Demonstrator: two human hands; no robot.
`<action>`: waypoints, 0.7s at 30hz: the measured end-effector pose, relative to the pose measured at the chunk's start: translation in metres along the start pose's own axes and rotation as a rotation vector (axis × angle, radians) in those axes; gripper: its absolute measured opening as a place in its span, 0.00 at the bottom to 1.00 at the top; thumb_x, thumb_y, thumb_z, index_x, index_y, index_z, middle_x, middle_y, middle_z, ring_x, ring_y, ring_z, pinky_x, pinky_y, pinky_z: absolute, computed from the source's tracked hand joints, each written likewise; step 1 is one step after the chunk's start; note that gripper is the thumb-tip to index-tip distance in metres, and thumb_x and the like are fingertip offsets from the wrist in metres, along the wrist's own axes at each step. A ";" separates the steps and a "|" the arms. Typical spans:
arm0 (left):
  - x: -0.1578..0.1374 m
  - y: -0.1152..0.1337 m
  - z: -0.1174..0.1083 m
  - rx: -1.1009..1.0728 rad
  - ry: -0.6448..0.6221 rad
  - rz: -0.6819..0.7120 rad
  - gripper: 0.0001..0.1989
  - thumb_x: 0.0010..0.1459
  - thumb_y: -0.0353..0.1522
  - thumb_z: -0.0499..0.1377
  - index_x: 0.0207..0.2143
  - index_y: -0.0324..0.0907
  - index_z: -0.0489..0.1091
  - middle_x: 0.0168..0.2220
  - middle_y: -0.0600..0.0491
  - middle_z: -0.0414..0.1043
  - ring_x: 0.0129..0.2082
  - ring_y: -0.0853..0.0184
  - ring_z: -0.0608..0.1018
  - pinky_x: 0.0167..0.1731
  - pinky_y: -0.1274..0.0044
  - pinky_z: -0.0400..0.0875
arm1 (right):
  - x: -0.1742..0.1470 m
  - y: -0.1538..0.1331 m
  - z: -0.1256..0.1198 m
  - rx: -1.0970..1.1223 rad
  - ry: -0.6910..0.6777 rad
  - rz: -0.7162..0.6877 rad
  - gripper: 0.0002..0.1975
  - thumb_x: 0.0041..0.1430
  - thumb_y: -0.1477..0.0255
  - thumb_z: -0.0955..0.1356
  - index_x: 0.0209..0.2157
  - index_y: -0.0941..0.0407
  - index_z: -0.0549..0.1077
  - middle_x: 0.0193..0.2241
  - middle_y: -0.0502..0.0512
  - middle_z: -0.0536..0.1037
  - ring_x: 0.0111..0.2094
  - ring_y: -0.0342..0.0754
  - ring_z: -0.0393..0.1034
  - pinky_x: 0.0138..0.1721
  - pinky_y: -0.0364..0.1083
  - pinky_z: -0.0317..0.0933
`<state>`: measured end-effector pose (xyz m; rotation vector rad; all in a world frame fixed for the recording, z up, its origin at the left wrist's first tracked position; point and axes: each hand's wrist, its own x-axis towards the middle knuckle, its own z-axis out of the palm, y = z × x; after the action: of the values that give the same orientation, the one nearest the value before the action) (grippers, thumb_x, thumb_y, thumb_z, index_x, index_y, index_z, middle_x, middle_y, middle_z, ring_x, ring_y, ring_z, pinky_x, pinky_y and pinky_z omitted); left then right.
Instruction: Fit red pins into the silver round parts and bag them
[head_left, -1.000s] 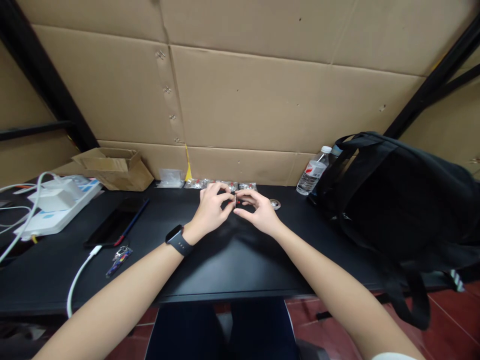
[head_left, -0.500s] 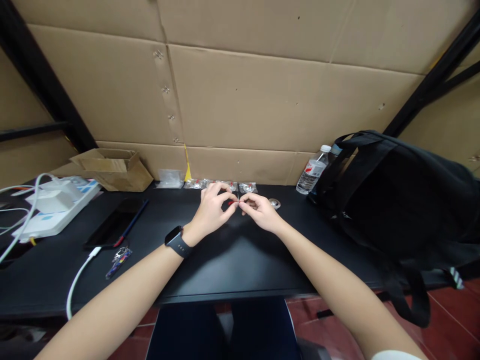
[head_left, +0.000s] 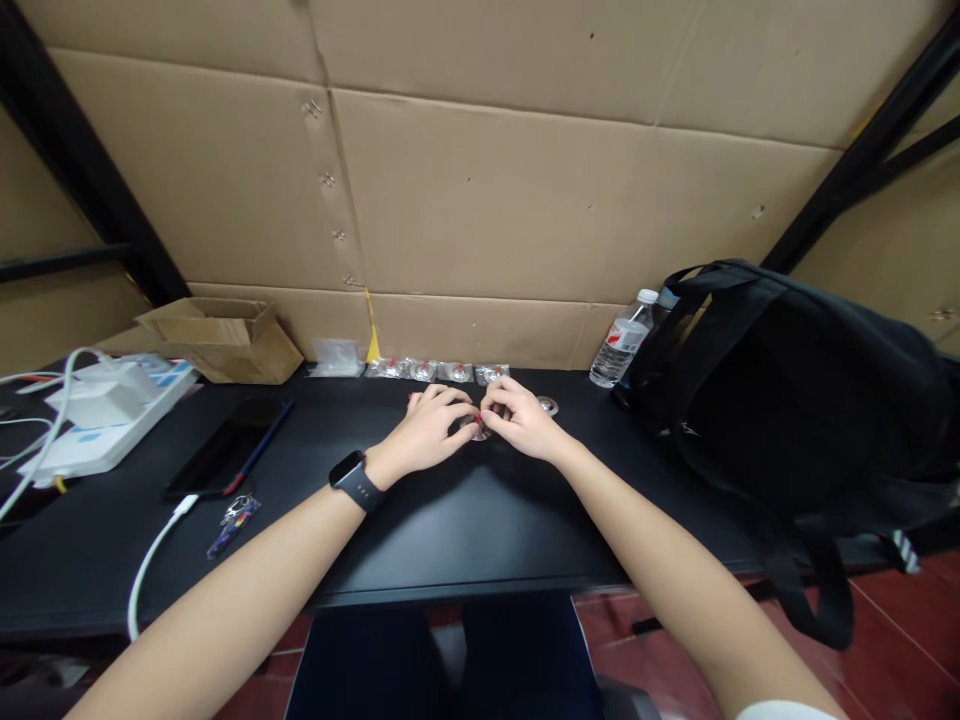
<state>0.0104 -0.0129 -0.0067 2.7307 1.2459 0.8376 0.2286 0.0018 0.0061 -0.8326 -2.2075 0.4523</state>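
Observation:
Between my two hands is a small shiny round disc (head_left: 481, 432) with a red bit at its middle, low over the black table. My left hand (head_left: 433, 425), with a dark watch on its wrist, has its thumb and fingers closed at the disc's left edge. On the other side, the pinched fingers of my right hand (head_left: 519, 420) are at its red bit. The fingers partly cover it. A second round disc (head_left: 549, 406) lies just beyond my right hand. Something small and red (head_left: 412, 400) shows behind my left hand.
Several clear packets (head_left: 423, 370) with red-centred discs line the cardboard wall, beside a clear plastic bag (head_left: 337, 358). To the left are a paper bag (head_left: 232, 340), a phone (head_left: 229, 445), a keychain (head_left: 233, 525) and a power strip (head_left: 112, 425). A water bottle (head_left: 624, 340) and black backpack (head_left: 810, 400) stand right.
Both hands have come down slightly toward the table. The disc, edge-on before, now shows its round face and red middle. My left fingers have flattened over from a raised pinch.

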 end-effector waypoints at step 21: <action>-0.006 -0.069 -0.004 0.221 -0.049 -0.146 0.09 0.60 0.34 0.60 0.40 0.49 0.80 0.43 0.47 0.74 0.48 0.52 0.69 0.48 0.62 0.62 | -0.017 0.075 -0.082 -0.494 -0.307 0.415 0.19 0.49 0.69 0.76 0.45 0.54 0.79 0.42 0.56 0.79 0.41 0.52 0.75 0.44 0.45 0.65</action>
<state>-0.0431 0.0290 -0.0222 2.7583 1.5924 0.6509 0.3297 0.0503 0.0129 -1.5933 -2.4710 0.2353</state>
